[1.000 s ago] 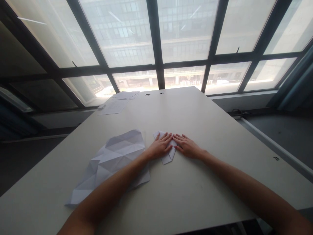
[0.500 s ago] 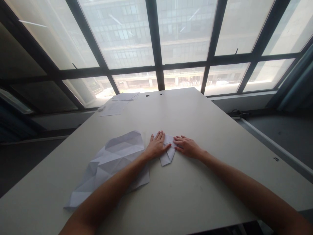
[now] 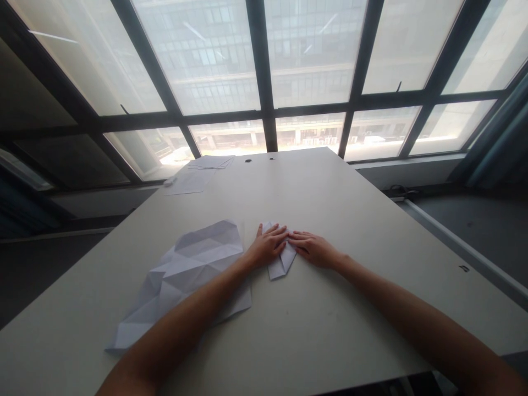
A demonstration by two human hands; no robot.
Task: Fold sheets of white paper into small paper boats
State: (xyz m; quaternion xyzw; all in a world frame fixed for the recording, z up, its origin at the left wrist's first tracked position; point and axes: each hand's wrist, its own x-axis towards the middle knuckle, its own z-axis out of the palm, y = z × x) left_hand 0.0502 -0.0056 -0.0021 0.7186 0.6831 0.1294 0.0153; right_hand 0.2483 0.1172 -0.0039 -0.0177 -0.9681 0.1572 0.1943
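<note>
A small piece of folded white paper (image 3: 279, 268) lies on the white table (image 3: 330, 330), under both hands. My left hand (image 3: 268, 246) rests flat across its left and middle part, fingers stretched out. From the right, my right hand (image 3: 312, 248) lies on the paper's right edge, fingers extended, its fingertips meeting those of the left hand. Much of the paper's upper part is covered by the hands. A large creased sheet of white paper (image 3: 202, 253) spreads out to the left, partly beneath my left forearm.
Flat white sheets (image 3: 190, 181) lie at the far left corner of the table, beside a small pale object (image 3: 170, 181) too faint to name. Two dark holes sit near the far edge. Tall windows (image 3: 309, 55) stand behind the table.
My left hand's fingers have swung to the right over the folded paper. My right hand's fingers have shifted slightly left, so the fingertips of both hands now meet.
</note>
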